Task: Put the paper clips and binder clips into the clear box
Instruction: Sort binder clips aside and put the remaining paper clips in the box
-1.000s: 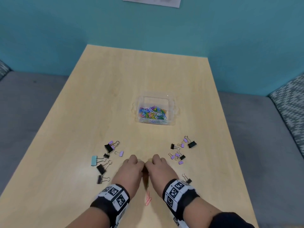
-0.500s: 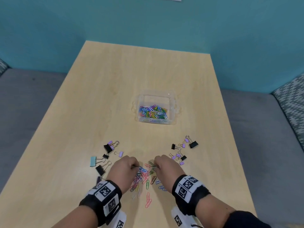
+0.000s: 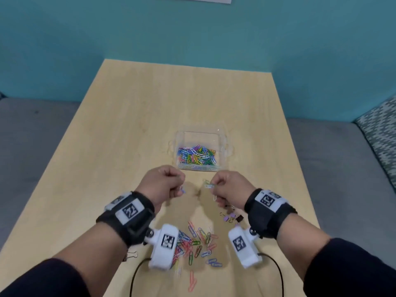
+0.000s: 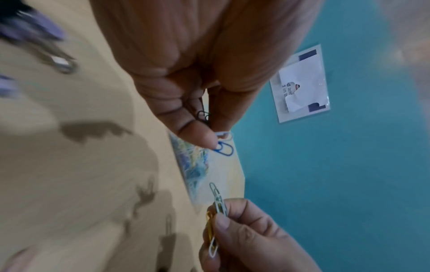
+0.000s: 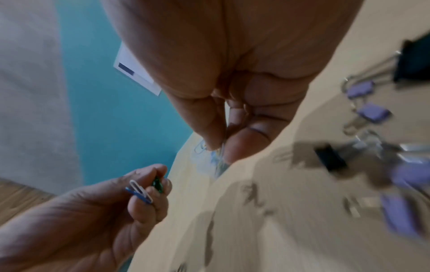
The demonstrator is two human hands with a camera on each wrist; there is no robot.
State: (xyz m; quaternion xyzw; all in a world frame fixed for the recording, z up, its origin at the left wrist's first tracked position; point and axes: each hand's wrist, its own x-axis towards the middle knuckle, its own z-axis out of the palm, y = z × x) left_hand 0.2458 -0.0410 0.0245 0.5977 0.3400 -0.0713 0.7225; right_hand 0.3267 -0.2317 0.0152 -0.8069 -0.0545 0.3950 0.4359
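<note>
The clear box (image 3: pixel 222 138) sits mid-table with many coloured paper clips inside. Just in front of it, raised above the table, my left hand (image 3: pixel 165 183) is curled round a few paper clips (image 4: pixel 223 147), blue and white ones showing past the thumb. To its right, my right hand (image 3: pixel 227 187) pinches paper clips (image 3: pixel 210 186) too, silver, yellow and white (image 4: pixel 216 211). A loose pile of paper clips (image 3: pixel 197 241) lies on the table under my wrists. Purple and black binder clips (image 3: pixel 231 217) lie below my right wrist.
The wooden table (image 3: pixel 128 125) stands against a teal wall, with grey cushions on both sides. One binder clip (image 3: pixel 130 255) shows under my left forearm. A pink paper clip (image 3: pixel 192 281) lies near the front edge. Wrist camera cables (image 3: pixel 137 273) hang over the table.
Both hands pinched clips from the pile near the front edge, then lifted and moved forward towards the clear box. The pile they covered now shows behind them.
</note>
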